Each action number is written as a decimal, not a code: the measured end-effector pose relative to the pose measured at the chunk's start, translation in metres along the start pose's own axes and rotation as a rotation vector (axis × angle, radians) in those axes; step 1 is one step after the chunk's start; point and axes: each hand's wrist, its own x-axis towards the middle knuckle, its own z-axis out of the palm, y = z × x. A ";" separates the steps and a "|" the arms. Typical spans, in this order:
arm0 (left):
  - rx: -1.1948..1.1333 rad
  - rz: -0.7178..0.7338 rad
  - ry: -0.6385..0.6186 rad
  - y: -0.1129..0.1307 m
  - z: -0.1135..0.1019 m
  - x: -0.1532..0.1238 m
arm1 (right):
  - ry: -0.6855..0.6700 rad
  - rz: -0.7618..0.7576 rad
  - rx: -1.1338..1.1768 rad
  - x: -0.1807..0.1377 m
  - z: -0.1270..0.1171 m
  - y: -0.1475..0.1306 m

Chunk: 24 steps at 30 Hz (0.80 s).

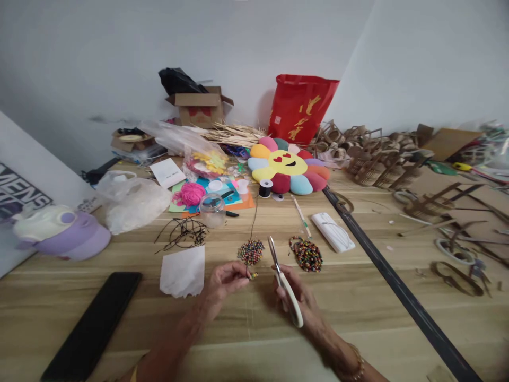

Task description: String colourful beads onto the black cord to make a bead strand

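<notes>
Left hand (225, 281) pinches a thin black cord (253, 228) above a few strung multicoloured beads (253, 275), apparently to hold it taut from the black thread spool (265, 188). Right hand (296, 297) clasps white-handled steel scissors (284, 284), with the blades pointing upward beside the cord. The knot detail is indistinct, and the frame cuts off both forearms.

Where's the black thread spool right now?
Head view: the black thread spool stands mid-table, at the front-left edge of the flower cushion, beyond the bead pile.
</notes>
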 end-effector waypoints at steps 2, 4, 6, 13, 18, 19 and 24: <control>-0.037 0.021 -0.029 0.003 0.000 -0.001 | 0.002 0.002 0.003 0.000 0.000 0.000; -0.089 0.024 -0.038 0.005 -0.001 -0.002 | -0.004 0.011 0.001 0.001 0.000 0.001; -0.157 -0.001 -0.031 0.006 -0.002 -0.002 | -0.008 0.024 -0.006 0.001 -0.001 0.002; -0.296 -0.160 0.077 0.000 -0.003 0.004 | 0.032 -0.070 -0.155 0.002 -0.006 0.010; -0.300 -0.191 0.074 -0.004 -0.003 0.006 | 0.000 -0.097 -0.257 0.002 -0.008 0.007; -0.290 -0.188 0.071 -0.004 -0.004 0.007 | -0.016 -0.092 -0.277 0.002 -0.008 0.005; -0.235 -0.140 0.088 -0.001 -0.006 0.009 | -0.116 -0.041 -0.335 0.001 -0.013 -0.007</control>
